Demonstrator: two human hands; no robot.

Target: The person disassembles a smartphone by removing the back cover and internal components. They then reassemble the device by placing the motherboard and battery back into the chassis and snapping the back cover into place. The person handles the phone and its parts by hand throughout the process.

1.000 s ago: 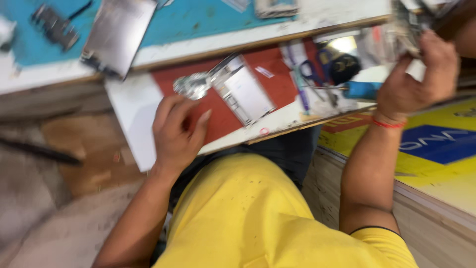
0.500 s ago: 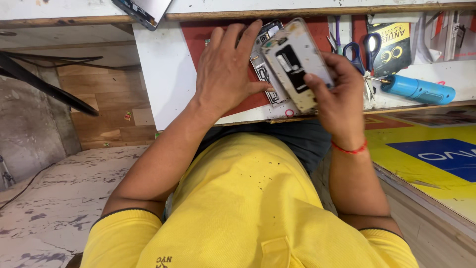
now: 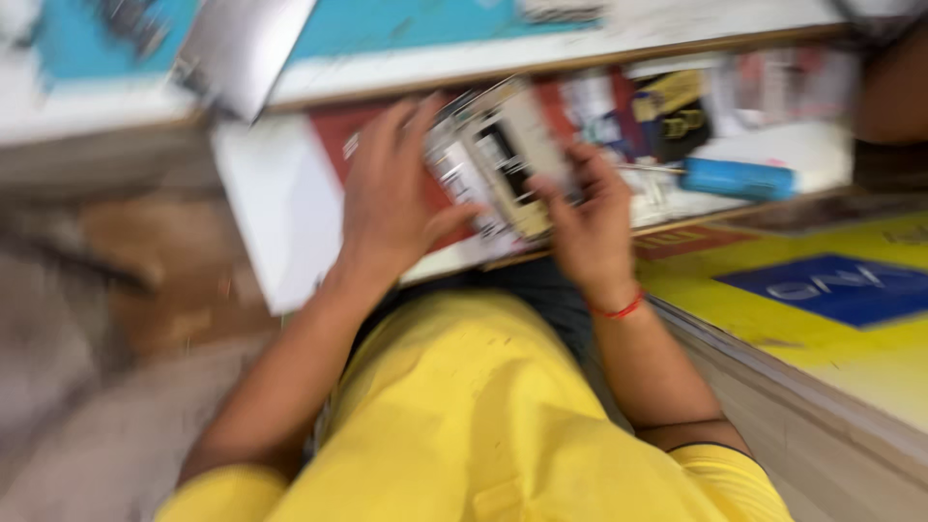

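Clearly blurred by motion, the view looks down on a person in a yellow shirt (image 3: pixel 464 406) seated at a low white work board (image 3: pixel 280 203). Both bare hands meet over the middle of that board on a flat, pale rectangular device part with dark cut-outs (image 3: pixel 507 159), which sits tilted, its upper end leaning toward the far edge. The right hand (image 3: pixel 590 217), with a red thread band (image 3: pixel 619 309) around its wrist, is closed on the part's right and lower side, fingers curled over its edge. The left hand (image 3: pixel 396 198) lies spread against the part's left side, fingers extended toward the far edge and the thumb pointing at the part; whether it truly grips or only rests there cannot be told through the blur. Beneath the hands a red mat (image 3: pixel 333 135) covers part of the board. Toward the board's right edge lies a blue cylindrical tool (image 3: pixel 739 179), well apart from the hands, with a dark package bearing a yellow label (image 3: pixel 677 116) just beyond it. Along the far side runs a teal-topped surface (image 3: pixel 406 24), on which a grey metal plate (image 3: pixel 242 43) overhangs the near edge at the left. At the right, a yellow board with a blue panel (image 3: pixel 831 290) sits beside the person's right forearm.
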